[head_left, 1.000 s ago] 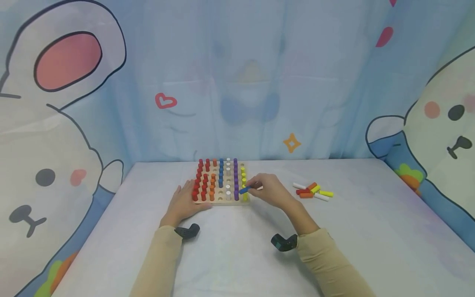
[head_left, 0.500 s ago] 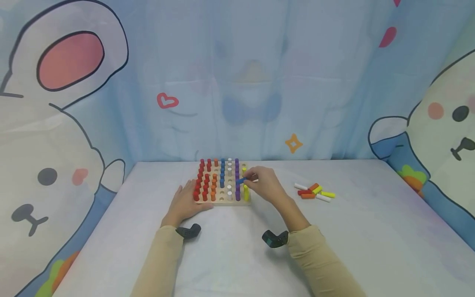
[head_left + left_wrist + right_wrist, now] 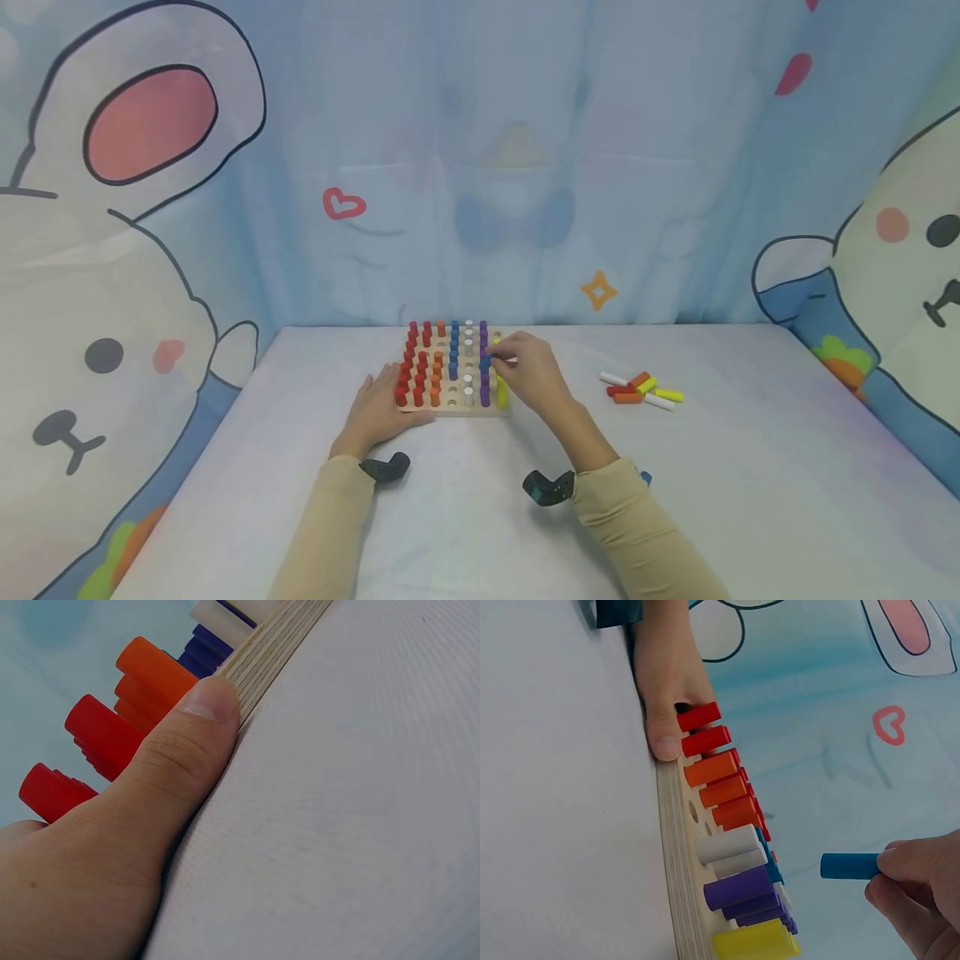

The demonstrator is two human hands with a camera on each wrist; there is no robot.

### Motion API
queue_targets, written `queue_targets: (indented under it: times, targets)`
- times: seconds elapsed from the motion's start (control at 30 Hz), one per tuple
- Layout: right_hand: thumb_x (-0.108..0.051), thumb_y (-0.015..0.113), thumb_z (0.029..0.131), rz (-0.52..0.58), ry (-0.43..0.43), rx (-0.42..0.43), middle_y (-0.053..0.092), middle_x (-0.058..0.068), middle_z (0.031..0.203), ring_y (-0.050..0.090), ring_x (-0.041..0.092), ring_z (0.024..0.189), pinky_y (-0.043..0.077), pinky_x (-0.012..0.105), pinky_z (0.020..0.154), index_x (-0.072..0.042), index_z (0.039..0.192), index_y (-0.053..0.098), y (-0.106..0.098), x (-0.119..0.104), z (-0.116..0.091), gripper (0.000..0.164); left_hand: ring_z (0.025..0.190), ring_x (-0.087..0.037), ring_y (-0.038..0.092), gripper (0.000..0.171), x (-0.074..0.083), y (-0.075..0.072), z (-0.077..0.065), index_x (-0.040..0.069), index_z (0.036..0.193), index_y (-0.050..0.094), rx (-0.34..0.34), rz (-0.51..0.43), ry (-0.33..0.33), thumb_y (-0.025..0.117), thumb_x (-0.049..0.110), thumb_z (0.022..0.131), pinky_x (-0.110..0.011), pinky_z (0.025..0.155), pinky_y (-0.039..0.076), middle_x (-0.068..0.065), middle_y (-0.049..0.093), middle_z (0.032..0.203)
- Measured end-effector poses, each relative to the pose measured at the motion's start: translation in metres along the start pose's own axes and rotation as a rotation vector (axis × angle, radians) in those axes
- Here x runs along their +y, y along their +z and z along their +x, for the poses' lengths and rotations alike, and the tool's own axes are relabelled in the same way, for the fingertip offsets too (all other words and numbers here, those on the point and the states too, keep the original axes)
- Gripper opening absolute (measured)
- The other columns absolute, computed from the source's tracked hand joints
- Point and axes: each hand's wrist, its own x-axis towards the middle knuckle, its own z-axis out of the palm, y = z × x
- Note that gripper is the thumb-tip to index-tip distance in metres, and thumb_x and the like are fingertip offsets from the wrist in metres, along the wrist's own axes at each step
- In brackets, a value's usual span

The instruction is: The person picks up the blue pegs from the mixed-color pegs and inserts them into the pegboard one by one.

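A wooden pegboard (image 3: 453, 412) stands on the table, with upright pegs in columns of red, orange, blue, white, purple and yellow. My left hand (image 3: 378, 410) rests against its front left corner. In the left wrist view, the thumb (image 3: 184, 750) lies straight along the board's layered front edge (image 3: 262, 664), beside red and orange pegs. My right hand (image 3: 534, 372) is over the board's right side. Between thumb and fingertips it pinches a blue peg (image 3: 849, 865), raised clear of the standing pegs in the right wrist view. My right hand hides part of the yellow column.
Loose white, red, orange and yellow pegs (image 3: 628, 398) lie in a small pile right of the board. Something small and blue (image 3: 646, 477) shows from behind the right sleeve. A printed curtain (image 3: 517, 250) hangs behind the table.
My right hand has moved farther back over the board with the blue peg. My left hand stays at the corner. The small blue thing by the right sleeve has come into sight.
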Motion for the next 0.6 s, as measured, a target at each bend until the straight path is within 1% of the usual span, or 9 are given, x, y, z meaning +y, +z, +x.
queue_targets:
  times: [0.17, 0.4, 0.5, 0.6]
  targets:
    - [-0.005, 0.068, 0.085, 0.008, -0.026, 0.016, 0.067, 0.006, 0.097, 0.067, 0.019, 0.09, 0.058, 0.025, 0.079, -0.006, 0.101, 0.074, 0.005, -0.001, 0.0, 0.017, 0.148, -0.026, 0.016, 0.117, 0.002, -0.001, -0.001, 0.008, 0.152, 0.021, 0.002, -0.008, 0.004, 0.064, 0.076, 0.067, -0.049, 0.121, 0.006, -0.01, 0.026, 0.157]
    - [-0.007, 0.067, 0.087, 0.036, -0.013, 0.013, 0.065, 0.006, 0.103, 0.066, 0.018, 0.095, 0.057, 0.027, 0.083, -0.006, 0.108, 0.071, 0.013, -0.007, -0.001, 0.022, 0.148, -0.027, 0.016, 0.117, 0.003, -0.003, -0.001, 0.008, 0.152, 0.02, -0.001, -0.004, -0.003, 0.064, 0.075, 0.067, -0.049, 0.121, 0.006, -0.011, 0.025, 0.157]
    - [-0.007, 0.068, 0.087, 0.043, -0.011, 0.031, 0.064, 0.005, 0.103, 0.066, 0.018, 0.097, 0.057, 0.026, 0.083, -0.006, 0.107, 0.071, 0.017, -0.007, -0.002, 0.021, 0.147, -0.027, 0.017, 0.117, 0.003, -0.003, -0.001, 0.007, 0.151, 0.02, -0.005, 0.005, -0.012, 0.065, 0.074, 0.067, -0.049, 0.121, 0.006, -0.012, 0.025, 0.157]
    - [-0.007, 0.068, 0.086, 0.043, -0.028, 0.049, 0.064, 0.004, 0.101, 0.066, 0.017, 0.097, 0.057, 0.025, 0.083, -0.006, 0.106, 0.071, 0.021, -0.006, -0.003, 0.02, 0.147, -0.027, 0.017, 0.116, 0.004, -0.002, -0.002, 0.007, 0.151, 0.021, -0.01, 0.01, -0.02, 0.065, 0.074, 0.067, -0.049, 0.121, 0.006, -0.012, 0.026, 0.157]
